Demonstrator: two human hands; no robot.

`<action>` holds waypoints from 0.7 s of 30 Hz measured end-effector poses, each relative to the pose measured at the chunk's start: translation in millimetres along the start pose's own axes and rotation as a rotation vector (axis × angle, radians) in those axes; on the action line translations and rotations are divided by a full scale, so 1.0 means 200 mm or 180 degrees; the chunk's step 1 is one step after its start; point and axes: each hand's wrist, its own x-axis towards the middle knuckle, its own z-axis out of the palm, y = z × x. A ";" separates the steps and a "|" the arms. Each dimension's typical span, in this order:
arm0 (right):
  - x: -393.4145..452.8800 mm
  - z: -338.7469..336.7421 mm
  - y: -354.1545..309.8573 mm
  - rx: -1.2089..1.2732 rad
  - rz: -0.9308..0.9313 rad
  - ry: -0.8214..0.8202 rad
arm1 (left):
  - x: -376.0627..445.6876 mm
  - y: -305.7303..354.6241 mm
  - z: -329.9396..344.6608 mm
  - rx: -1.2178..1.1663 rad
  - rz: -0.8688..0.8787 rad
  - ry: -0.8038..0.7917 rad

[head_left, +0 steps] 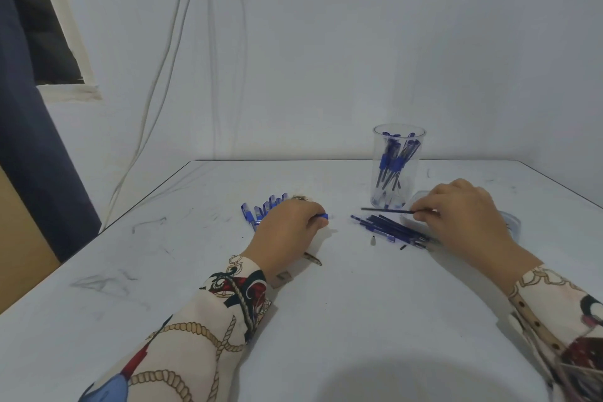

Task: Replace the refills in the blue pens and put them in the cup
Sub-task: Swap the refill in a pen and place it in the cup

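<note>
On the pale worktop [326, 303], you are working mid-cycle: your right hand [463, 215] is pinching a thin dark refill [386, 210] by one end between curled fingertips, holding it just above the loose heap of dark blue refills [391, 228], while your left hand [290, 225] is curling around a blue pen [322, 216] whose blue end is poking out past the thumb. More blue-capped pens [261, 207] are lying fanned just behind that hand, and the tall clear plastic cup [398, 166], already holding several blue pens, is standing at the back, near your right hand. Judging by this, you are fetching a fresh refill for the pen in hand. Next you are needing to bring the two together, aligning the refill tip with the barrel opening, so a steady, straight feed is mattering most
</note>
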 end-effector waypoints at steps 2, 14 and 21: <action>0.00 -0.02 0.03 -0.0182 0.0124 -0.0138 | 0.00 -0.02 0.00 -0.0064 -0.0055 0.0010; -0.01 0.01 -0.01 -0.0480 0.0052 -0.0947 | 0.00 -0.01 0.03 -0.0142 0.0100 -0.0071; -0.01 0.01 -0.02 -0.0626 -0.0058 -0.0934 | 0.00 0.00 0.03 -0.0165 0.0163 -0.0089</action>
